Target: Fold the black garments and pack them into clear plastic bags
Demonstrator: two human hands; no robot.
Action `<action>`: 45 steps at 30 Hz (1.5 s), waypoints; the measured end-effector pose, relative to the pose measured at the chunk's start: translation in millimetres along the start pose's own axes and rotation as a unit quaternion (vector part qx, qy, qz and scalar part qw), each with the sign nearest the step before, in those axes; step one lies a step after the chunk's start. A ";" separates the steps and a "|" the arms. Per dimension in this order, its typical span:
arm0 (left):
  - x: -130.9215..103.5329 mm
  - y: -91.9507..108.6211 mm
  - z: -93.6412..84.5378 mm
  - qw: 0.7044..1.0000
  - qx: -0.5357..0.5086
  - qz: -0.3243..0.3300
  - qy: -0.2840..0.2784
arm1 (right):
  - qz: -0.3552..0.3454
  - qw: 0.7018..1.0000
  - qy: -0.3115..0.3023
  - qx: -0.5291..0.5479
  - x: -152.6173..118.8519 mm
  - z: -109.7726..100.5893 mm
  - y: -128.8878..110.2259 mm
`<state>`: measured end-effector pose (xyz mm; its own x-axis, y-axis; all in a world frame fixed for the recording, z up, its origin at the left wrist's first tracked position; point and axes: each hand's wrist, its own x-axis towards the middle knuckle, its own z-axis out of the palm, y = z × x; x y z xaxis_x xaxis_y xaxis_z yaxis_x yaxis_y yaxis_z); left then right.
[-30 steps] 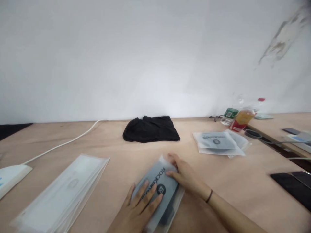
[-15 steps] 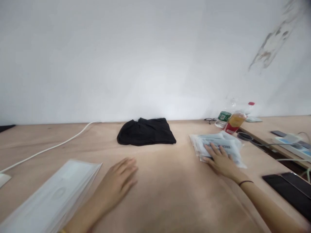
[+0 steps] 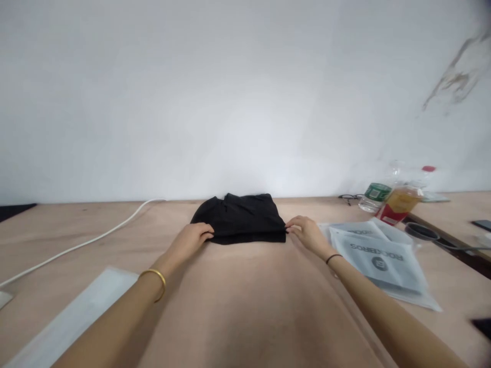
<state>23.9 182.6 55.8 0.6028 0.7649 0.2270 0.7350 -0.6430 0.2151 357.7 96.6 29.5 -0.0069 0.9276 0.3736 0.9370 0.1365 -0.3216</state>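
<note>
A black cloth item [image 3: 241,217], folded and slightly rumpled, lies flat on the wooden table [image 3: 238,296] against the wall. My left hand [image 3: 195,236] grips its near left edge, thumb and fingers closed on the fabric. At the near right corner, my right hand [image 3: 305,230] pinches the cloth between thumb and fingertips. Just right of that hand lie frosted plastic bags [image 3: 383,260] printed ROCKBROS. Under my left forearm is a whitish plastic sleeve [image 3: 88,306], partly hidden.
A green-labelled water bottle [image 3: 375,197] and a red-capped drink bottle [image 3: 402,202] stand at the back right, with eyeglasses [image 3: 350,198] beside them. A cable hole [image 3: 422,231] is near the table's right edge. A white cable [image 3: 95,237] runs across the left side.
My right hand has left the plastic bags and moved left to the black cloth. My left hand has moved forward onto the cloth's left edge. Both have closed on it. The view has shifted slightly.
</note>
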 end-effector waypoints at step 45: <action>-47.0 51.0 -7.5 0.989 -0.036 0.020 -0.139 | -0.007 0.953 -0.262 0.151 -52.6 -12.5 -47.2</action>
<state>30.7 113.6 63.2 0.7005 0.7130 -0.0311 0.6906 -0.6662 0.2814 318.3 37.1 35.9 -0.2661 0.9605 -0.0810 0.7928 0.1702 -0.5852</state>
